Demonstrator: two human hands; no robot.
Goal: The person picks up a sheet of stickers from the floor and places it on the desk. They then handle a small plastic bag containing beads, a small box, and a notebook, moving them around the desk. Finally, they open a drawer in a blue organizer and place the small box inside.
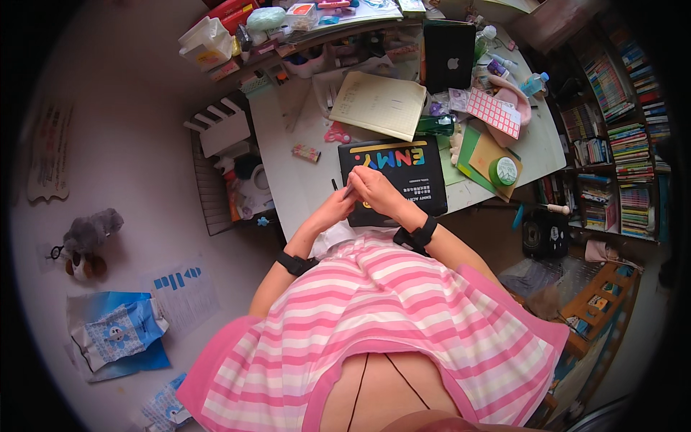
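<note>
My left hand (336, 207) and my right hand (372, 189) meet in front of me, above the near left part of a black box (432, 186) with colourful lettering. Between the fingers is a small, thin greyish object (349, 190), mostly covered by them, so its kind cannot be told. My left hand grips its lower part, while the right fingers are closed at its upper end. A dark, pen-like stick (334, 184) shows just beyond the left fingers; whether it is held or lies on the desk cannot be told. Both wrists wear black bands.
On the white desk (291, 189) lie a patterned small block (306, 153), a red-pink object (337, 133), an open squared notebook (378, 102) and a green bottle (436, 125). A round green container (502, 171) rests on papers at the right. Behind stands a black tablet or laptop (449, 56).
</note>
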